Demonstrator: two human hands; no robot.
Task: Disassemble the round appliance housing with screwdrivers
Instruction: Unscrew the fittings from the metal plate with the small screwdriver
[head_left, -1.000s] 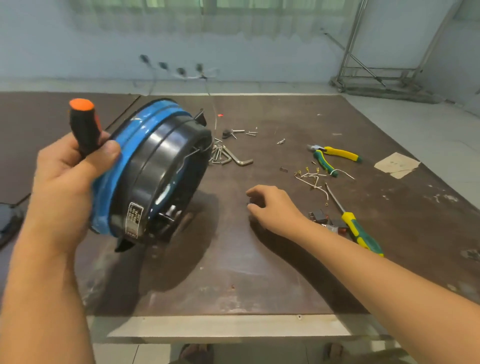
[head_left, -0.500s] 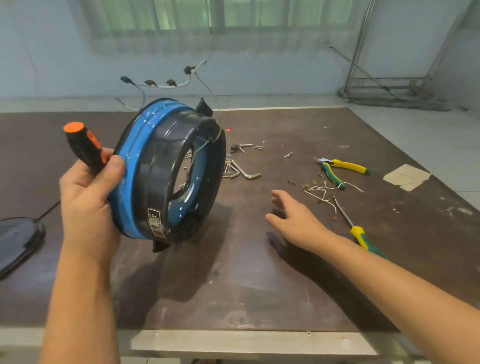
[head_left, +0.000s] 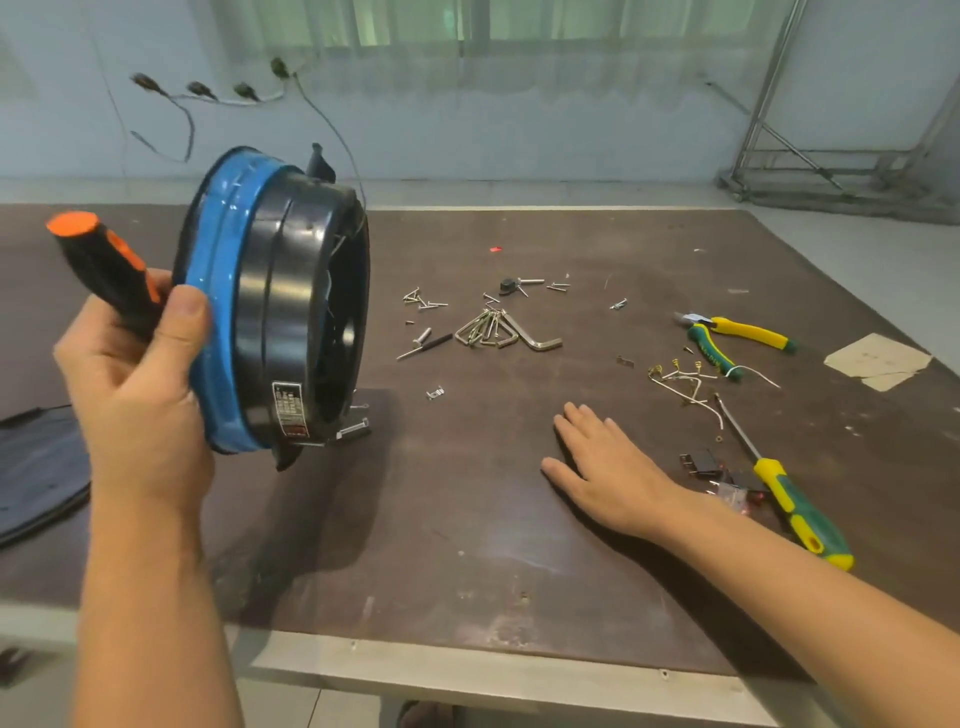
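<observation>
Your left hand (head_left: 140, 384) curls round the orange-and-black screwdriver (head_left: 104, 265) and thumbs the blue rim of the round housing (head_left: 280, 306), held on edge above the desk (head_left: 467, 519). Right of the housing lie loose screws (head_left: 423, 301) and hex keys (head_left: 498, 332), so some fasteners look out, though its shells are not yet apart. Further right, your right hand (head_left: 608, 467) lies spread flat.

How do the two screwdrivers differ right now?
The orange-black screwdriver is held in the left hand against the housing, handle tilted up. The green-yellow screwdriver lies flat on the table beside the open right hand, untouched. The green-yellow one's shaft shows; the orange-black one's is hidden. Both have two-colour handles.
</observation>
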